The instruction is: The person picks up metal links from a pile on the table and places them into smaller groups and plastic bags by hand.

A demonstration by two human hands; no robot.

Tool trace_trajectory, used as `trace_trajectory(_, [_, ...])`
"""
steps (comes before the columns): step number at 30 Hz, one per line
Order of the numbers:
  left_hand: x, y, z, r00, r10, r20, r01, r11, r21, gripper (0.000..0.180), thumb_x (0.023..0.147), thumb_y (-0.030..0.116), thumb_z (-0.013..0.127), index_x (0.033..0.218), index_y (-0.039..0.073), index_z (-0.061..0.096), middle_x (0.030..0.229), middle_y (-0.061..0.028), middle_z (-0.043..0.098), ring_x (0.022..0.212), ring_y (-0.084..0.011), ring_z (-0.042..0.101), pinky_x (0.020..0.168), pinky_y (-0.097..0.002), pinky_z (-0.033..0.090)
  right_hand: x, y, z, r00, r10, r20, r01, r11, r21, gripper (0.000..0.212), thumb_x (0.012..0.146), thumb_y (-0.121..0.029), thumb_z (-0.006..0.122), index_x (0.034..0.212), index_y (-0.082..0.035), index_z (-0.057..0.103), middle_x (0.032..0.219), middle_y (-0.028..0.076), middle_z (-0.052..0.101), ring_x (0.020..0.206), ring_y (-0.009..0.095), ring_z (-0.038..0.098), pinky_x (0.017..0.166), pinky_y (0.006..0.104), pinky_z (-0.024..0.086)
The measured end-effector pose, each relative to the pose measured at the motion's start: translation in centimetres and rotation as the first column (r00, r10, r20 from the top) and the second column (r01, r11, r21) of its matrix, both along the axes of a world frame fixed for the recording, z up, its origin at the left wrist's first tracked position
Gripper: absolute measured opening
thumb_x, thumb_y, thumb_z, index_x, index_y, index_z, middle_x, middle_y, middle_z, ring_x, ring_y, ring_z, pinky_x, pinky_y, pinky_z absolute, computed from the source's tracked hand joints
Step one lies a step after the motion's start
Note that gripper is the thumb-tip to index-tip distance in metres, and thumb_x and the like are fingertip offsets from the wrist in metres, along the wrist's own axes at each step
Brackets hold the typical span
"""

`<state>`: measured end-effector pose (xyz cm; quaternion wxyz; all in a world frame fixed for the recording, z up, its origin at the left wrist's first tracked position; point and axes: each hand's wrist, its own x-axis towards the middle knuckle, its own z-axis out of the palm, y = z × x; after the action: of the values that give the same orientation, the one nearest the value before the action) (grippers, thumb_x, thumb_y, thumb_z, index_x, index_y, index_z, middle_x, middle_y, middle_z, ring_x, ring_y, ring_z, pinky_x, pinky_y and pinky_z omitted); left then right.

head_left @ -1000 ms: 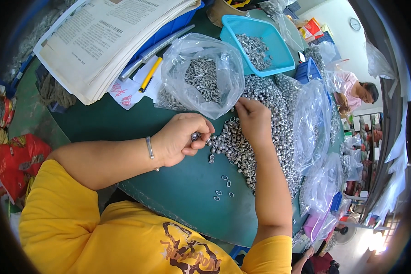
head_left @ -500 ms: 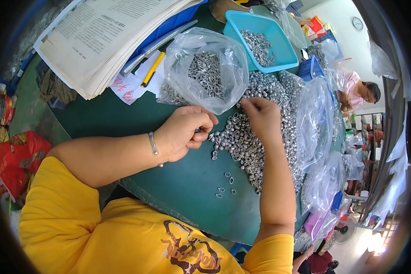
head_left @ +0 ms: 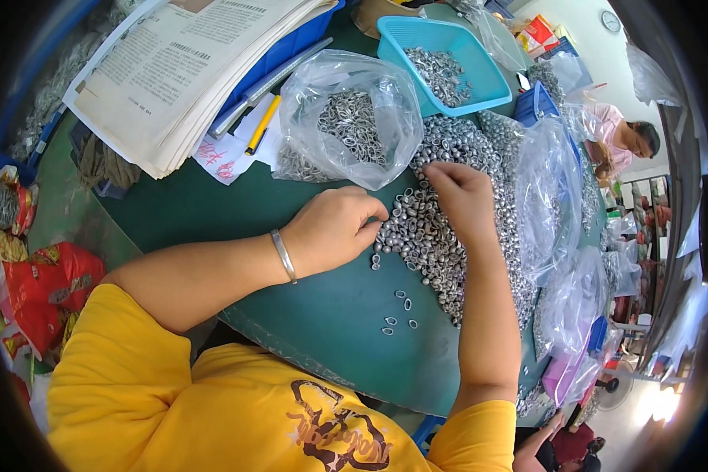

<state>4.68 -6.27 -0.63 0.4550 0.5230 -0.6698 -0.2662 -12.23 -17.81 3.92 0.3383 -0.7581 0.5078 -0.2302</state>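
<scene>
Metal rings are lying heaped on the green tabletop; my right hand is picking with fingers pressed together, my left hand curled beside the heap, contents hidden.

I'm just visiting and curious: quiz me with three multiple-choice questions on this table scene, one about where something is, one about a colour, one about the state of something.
1. Where does the right hand rest?
A. on the pile of small metal rings
B. inside the tray
C. on the open book

2. What colour is the plastic tray holding rings?
A. red
B. light blue
C. white

3. How is the left hand?
A. spread flat
B. curled into a loose fist, fingers at the pile's edge
C. raised off the table

Answers:
1 A, its fingertips lie among the rings.
2 B, its rim and wall are light blue.
3 B, the fingers are bent inward beside the rings on the green table.
</scene>
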Motion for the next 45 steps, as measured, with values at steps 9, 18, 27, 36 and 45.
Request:
trace_trajectory(9, [-0.6, 0.4, -0.1, 0.981, -0.001, 0.193, 0.006, 1.000, -0.027, 0.013, 0.079, 0.010, 0.057, 0.090, 0.006, 0.063, 0.077, -0.0105, 0.057, 0.072, -0.0296, 0.058, 0.063, -0.0377, 0.048, 0.9, 0.0, -1.6, 0.947, 0.059, -0.317, -0.176, 0.919, -0.354, 0.014, 0.079, -0.012, 0.058, 0.085, -0.001, 0.063, 0.082, 0.014, 0.063, 0.070, 0.032, 0.061, 0.062, 0.0377, 0.049])
trace_trajectory(18, [-1.5, 0.6, 0.3, 0.948, -0.024, 0.318, 0.012, 0.999, 0.041, 0.009, 0.078, 0.015, 0.062, 0.083, 0.008, 0.063, 0.079, -0.0084, 0.058, 0.075, -0.0293, 0.059, 0.064, -0.0385, 0.048, -0.1, 1.3, -1.0, 0.922, -0.024, -0.386, -0.166, 0.877, -0.450, 0.011, 0.079, -0.017, 0.059, 0.082, -0.007, 0.064, 0.082, 0.012, 0.062, 0.076, 0.032, 0.061, 0.066, 0.0409, 0.049])
trace_trajectory(27, [-2.0, -0.2, 1.7, 0.915, -0.152, 0.374, 0.060, 0.967, 0.247, 0.017, 0.075, 0.017, 0.065, 0.086, 0.005, 0.061, 0.087, -0.0132, 0.060, 0.083, -0.0330, 0.058, 0.073, -0.0415, 0.047, 0.8, 0.7, -2.0, 0.896, -0.024, -0.444, -0.208, 0.860, -0.467, 0.005, 0.075, -0.009, 0.059, 0.079, -0.006, 0.059, 0.078, 0.011, 0.061, 0.070, 0.031, 0.062, 0.061, 0.0395, 0.050])
trace_trajectory(36, [-1.3, -0.3, 0.9, 0.954, -0.206, 0.217, 0.196, 0.978, 0.069, 0.019, 0.067, 0.008, 0.072, 0.080, 0.004, 0.059, 0.066, -0.0083, 0.050, 0.059, -0.0245, 0.052, 0.056, -0.0344, 0.043, 2.0, 0.1, -2.6, 0.901, -0.021, -0.434, -0.226, 0.831, -0.509, 0.011, 0.081, -0.015, 0.054, 0.082, -0.004, 0.057, 0.075, 0.014, 0.063, 0.069, 0.030, 0.063, 0.059, 0.0383, 0.051])
trace_trajectory(45, [-1.6, 0.0, 2.3, 0.952, -0.303, -0.038, 0.299, 0.950, -0.088, 0.022, 0.063, 0.006, 0.077, 0.078, 0.006, 0.061, 0.065, -0.0027, 0.045, 0.052, -0.0124, 0.041, 0.049, -0.0243, 0.034, -4.0, 7.7, -0.3, 0.564, -0.503, 0.656, -0.411, 0.518, 0.750, 0.015, 0.087, -0.011, 0.052, 0.093, 0.003, 0.055, 0.054, -0.002, 0.039, 0.042, 0.006, 0.032, 0.035, 0.0198, 0.018])
